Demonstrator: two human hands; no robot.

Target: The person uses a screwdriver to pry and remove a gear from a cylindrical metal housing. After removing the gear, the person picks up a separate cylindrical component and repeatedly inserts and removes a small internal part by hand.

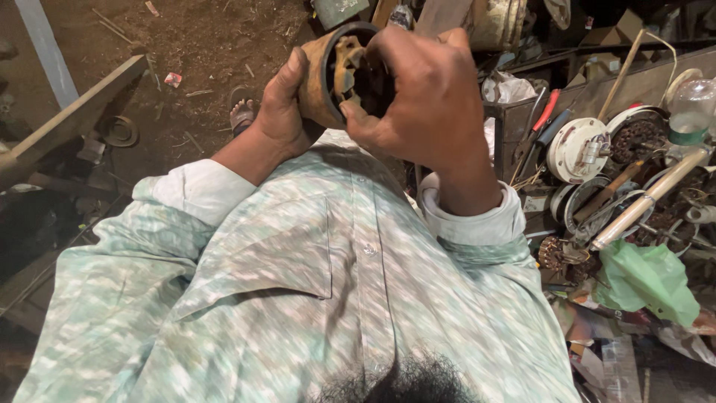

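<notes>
A rusty cylindrical metal housing (328, 71), like a motor stator with windings inside, is held up in front of my chest. My left hand (280, 108) grips its outer wall from the left and below. My right hand (429, 93) wraps over its open right end, thumb and fingers reaching into the hollow. Both sleeves of a pale green patterned shirt (313, 276) fill the lower frame.
On the right is a cluttered bench with round motor end caps (576, 149), a red-handled tool (546, 110), a wooden handle (649, 198), a plastic bottle (692, 108) and a green plastic bag (647, 280). Dirt floor and a sandalled foot (242, 112) lie at upper left, with a metal beam (74, 116).
</notes>
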